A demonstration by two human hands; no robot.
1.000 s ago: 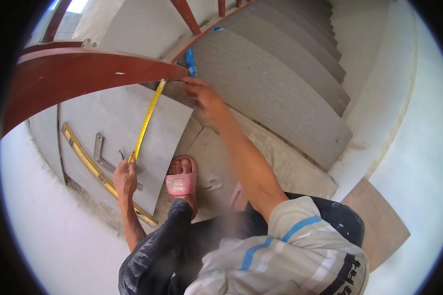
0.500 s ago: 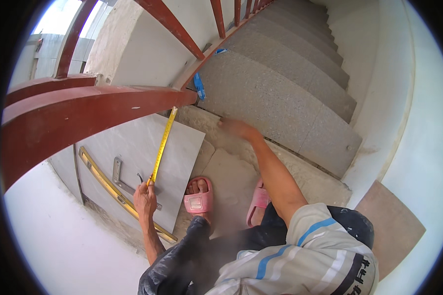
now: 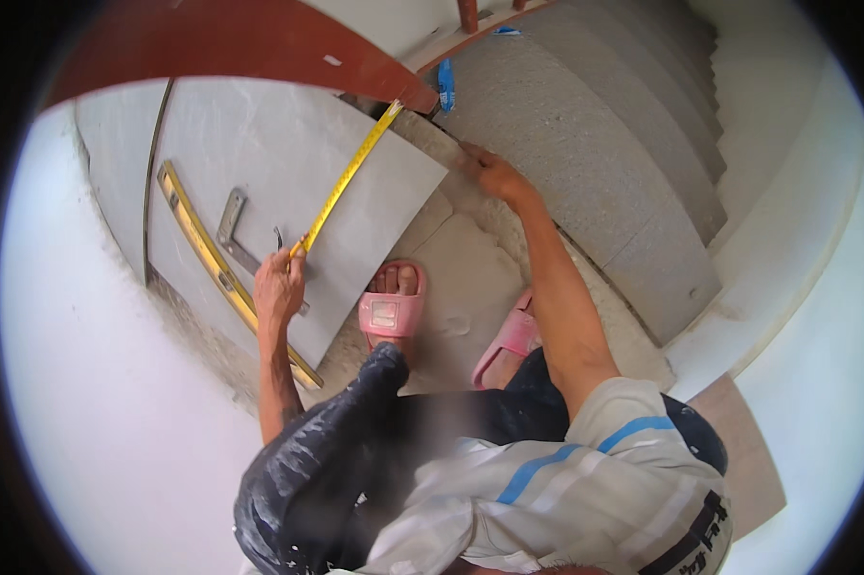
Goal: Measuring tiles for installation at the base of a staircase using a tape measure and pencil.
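Note:
My left hand (image 3: 281,286) is closed on the lower end of a yellow tape measure (image 3: 348,184). The tape's blade runs out over a large grey tile (image 3: 260,125), its far end near the foot of the red railing. A small orange-brown stick, perhaps a pencil, shows at my fingers. Beside this hand, a metal angle square (image 3: 229,222) and a yellow spirit level (image 3: 202,244) lie on the tile. My right hand (image 3: 501,178) reaches to the rough concrete strip (image 3: 585,273) below the lowest stair, its fingertips blurred; I cannot make out whether they hold anything.
Grey stairs (image 3: 585,144) climb away at the upper right. A thick red rail (image 3: 250,43) crosses above the tile. Blue scraps (image 3: 446,84) lie by its foot. My feet, in pink slippers (image 3: 394,311), stand on the concrete. A brown-grey tile piece (image 3: 738,450) lies at the right wall.
The view has shifted, so the rail, tile and stairs sit higher in the picture. The tape stays stretched over the tile in my left hand. My right hand remains by the concrete strip.

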